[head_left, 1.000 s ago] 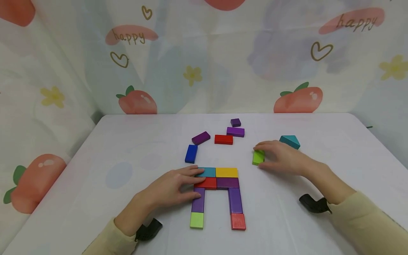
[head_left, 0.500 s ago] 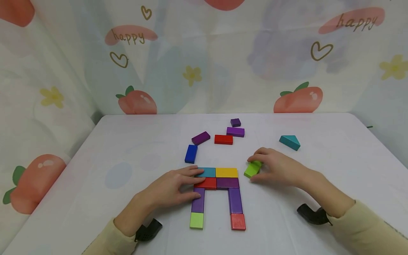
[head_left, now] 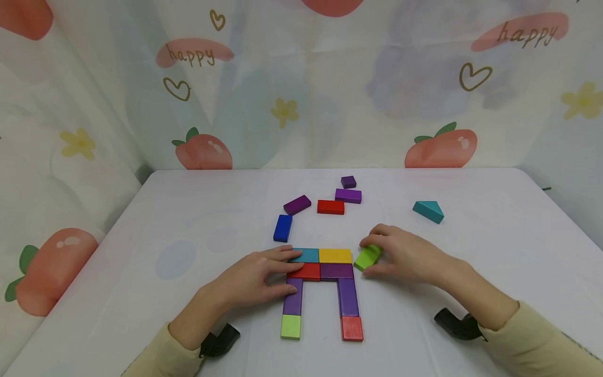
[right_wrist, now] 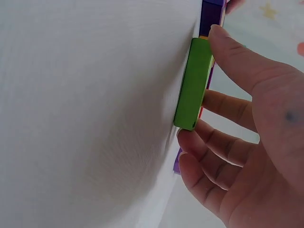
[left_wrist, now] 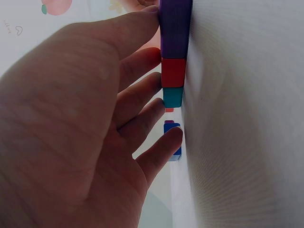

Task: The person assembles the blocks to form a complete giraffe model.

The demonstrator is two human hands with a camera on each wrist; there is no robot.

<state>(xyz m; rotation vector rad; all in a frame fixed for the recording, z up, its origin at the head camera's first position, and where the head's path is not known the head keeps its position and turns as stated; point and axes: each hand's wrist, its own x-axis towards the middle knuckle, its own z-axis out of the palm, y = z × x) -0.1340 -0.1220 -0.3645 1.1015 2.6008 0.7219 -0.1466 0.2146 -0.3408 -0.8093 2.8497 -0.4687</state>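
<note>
Watching remotely, I have the right hand (head_left: 410, 256) clamped on a smooth lime-green rectangular block (head_left: 368, 256), thumb opposite fingers. It lies slanted just beside the glossy yellow rectangular block (head_left: 335, 256), on the white, finely textured desk (head_left: 400, 335); a second ago it was farther off to the right. My left hand (head_left: 249, 277), fingers apart, still touches the flat turquoise rectangular block (head_left: 308, 255), the shiny red rectangular block (head_left: 310, 271) and the long purple rectangular block (head_left: 292, 303).
</note>
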